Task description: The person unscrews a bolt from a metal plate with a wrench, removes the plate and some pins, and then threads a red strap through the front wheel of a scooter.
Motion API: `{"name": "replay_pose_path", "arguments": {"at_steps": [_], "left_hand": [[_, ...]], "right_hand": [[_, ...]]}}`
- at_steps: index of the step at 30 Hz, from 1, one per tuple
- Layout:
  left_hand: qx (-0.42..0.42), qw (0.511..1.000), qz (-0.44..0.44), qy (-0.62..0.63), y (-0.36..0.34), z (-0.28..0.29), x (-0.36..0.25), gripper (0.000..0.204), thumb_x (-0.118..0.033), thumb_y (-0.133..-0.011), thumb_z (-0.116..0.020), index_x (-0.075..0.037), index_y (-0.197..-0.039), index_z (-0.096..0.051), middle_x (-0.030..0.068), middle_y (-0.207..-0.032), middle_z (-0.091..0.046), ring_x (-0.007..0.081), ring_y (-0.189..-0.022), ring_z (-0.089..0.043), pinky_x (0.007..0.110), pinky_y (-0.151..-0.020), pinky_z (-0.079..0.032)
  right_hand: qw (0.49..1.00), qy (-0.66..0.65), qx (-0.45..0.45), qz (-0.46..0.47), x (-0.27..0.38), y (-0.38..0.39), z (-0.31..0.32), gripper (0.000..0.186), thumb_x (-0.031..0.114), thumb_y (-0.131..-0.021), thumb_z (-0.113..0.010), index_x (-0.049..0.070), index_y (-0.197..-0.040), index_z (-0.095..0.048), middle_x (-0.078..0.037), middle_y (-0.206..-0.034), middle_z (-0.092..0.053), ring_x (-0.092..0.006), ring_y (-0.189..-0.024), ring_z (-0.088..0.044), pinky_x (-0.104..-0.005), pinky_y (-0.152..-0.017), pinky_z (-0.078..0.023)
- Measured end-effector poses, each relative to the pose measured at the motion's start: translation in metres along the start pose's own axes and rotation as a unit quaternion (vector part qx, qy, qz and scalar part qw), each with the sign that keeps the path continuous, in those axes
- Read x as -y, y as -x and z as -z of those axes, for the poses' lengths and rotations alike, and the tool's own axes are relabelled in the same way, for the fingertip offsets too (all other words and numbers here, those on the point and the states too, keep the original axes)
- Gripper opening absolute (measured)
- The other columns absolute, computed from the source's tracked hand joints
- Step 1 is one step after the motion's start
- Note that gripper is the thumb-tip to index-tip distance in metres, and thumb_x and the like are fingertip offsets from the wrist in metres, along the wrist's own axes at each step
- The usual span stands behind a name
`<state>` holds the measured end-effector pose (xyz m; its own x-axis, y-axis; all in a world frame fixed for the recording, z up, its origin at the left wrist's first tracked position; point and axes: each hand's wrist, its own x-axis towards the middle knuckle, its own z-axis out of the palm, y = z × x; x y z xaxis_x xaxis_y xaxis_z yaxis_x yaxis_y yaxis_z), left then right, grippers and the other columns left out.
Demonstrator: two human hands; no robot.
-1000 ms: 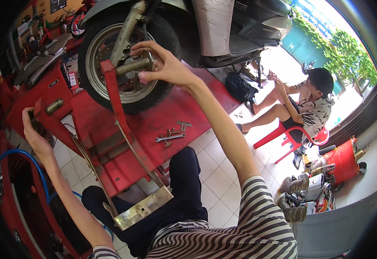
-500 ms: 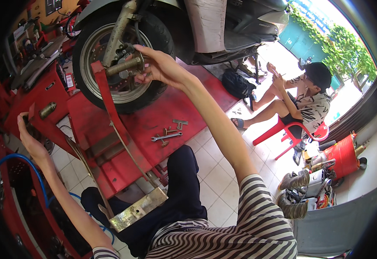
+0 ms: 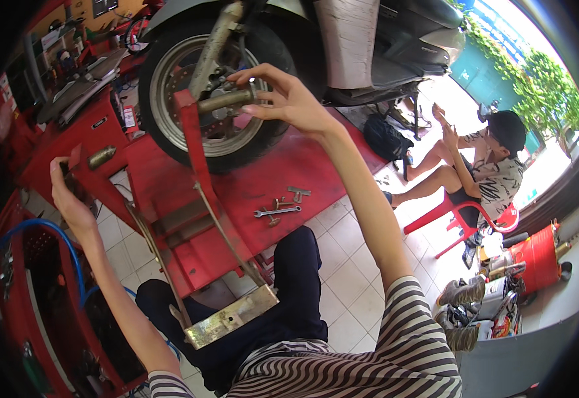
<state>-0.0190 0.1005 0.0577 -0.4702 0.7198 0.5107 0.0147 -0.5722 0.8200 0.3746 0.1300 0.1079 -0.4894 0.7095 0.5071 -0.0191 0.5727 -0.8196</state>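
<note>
Upper centre: right hand (image 3: 296, 106), fingers spread about outer end of dull-brass cylindrical metal screw (image 3: 223, 102) at red metal arm (image 3: 196, 142). Left of frame: left hand (image 3: 74, 204) beside 2nd red metal arm (image 3: 93, 178); fingers partly hidden, cannot tell.

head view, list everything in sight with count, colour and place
Scooter: 1, grey and black, top centre
Platform: 1, red, under scooter
Frame: 1, red and bare metal, between hands
Threaded bolts: 2, brownish metal, on frame
Wrench: 1, silver, on platform
Small metal parts: several, brownish, by wrench
Bag: 1, black, right of centre
Seated person: 1, pale patterned shirt, right
Chair: at least 1, red, under person
Drum: 1, red, far right
Hose: at least 1, blue, left
Tiles: many, whitish, floor
Clutter: many, mixed, upper left
Left hand: 1, bare, at frame's left arm
Right hand: 1, bare, at right bolt's end
</note>
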Motion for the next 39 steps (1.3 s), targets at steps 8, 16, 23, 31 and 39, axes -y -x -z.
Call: {"name": "replay_pose_path", "arguments": {"at_steps": [8,16,23,31,39], "left_hand": [[-0.023,0.996,-0.04,-0.076,0.007,-0.005,-0.009,0.045,-0.043,-0.107,-0.036,-0.009,-0.09,-0.06,-0.0074,-0.064,-0.045,0.0017,-0.054,-0.032,0.024,-0.048,-0.021],[-0.016,0.994,-0.008,-0.105,0.012,-0.004,-0.02,0.045,-0.042,-0.107,-0.036,-0.008,-0.088,-0.058,-0.0047,-0.062,-0.042,0.0044,-0.053,-0.032,0.027,-0.048,-0.022],[-0.014,0.997,-0.018,-0.075,-0.004,0.008,0.014,0.042,-0.042,-0.107,-0.039,-0.011,-0.096,-0.065,-0.0069,-0.073,-0.051,0.0032,-0.057,-0.039,0.024,-0.048,-0.027],[0.019,1.0,0.012,0.015,-0.006,0.008,0.009,0.043,-0.044,-0.108,-0.036,-0.009,-0.101,-0.06,-0.0026,-0.079,-0.063,0.002,-0.063,-0.052,0.018,-0.053,-0.035],[0.028,0.999,0.033,-0.001,-0.005,0.005,0.006,0.044,-0.045,-0.107,-0.037,-0.009,-0.102,-0.06,-0.0012,-0.079,-0.063,0.0036,-0.063,-0.054,0.019,-0.054,-0.037]], "right_hand": [[0.981,0.005,0.027,-0.194,0.006,-0.008,0.004,0.047,0.037,-0.108,-0.047,0.002,-0.139,-0.05,-0.011,-0.132,-0.058,-0.0145,-0.11,-0.063,-0.0294,-0.094,-0.05],[0.999,0.047,-0.012,0.024,-0.003,-0.009,-0.004,0.05,-0.011,-0.077,-0.076,0.003,-0.12,-0.056,-0.008,-0.129,-0.057,-0.021,-0.125,-0.056,-0.0362,-0.107,-0.049],[0.996,0.041,-0.04,0.063,-0.026,-0.011,-0.004,0.061,-0.014,-0.071,-0.08,0.005,-0.122,-0.052,-0.01,-0.13,-0.057,-0.0202,-0.13,-0.052,-0.0371,-0.11,-0.047],[0.989,-0.045,-0.014,-0.14,-0.006,-0.011,-0.016,0.041,0.027,-0.102,-0.062,0.004,-0.134,-0.05,-0.011,-0.123,-0.063,-0.0137,-0.103,-0.066,-0.0249,-0.084,-0.052],[0.971,0.11,-0.112,0.179,-0.043,-0.017,-0.021,0.035,0.015,-0.096,-0.069,0.007,-0.126,-0.054,-0.007,-0.096,-0.065,-0.0124,-0.088,-0.065,-0.0272,-0.08,-0.054]]}}
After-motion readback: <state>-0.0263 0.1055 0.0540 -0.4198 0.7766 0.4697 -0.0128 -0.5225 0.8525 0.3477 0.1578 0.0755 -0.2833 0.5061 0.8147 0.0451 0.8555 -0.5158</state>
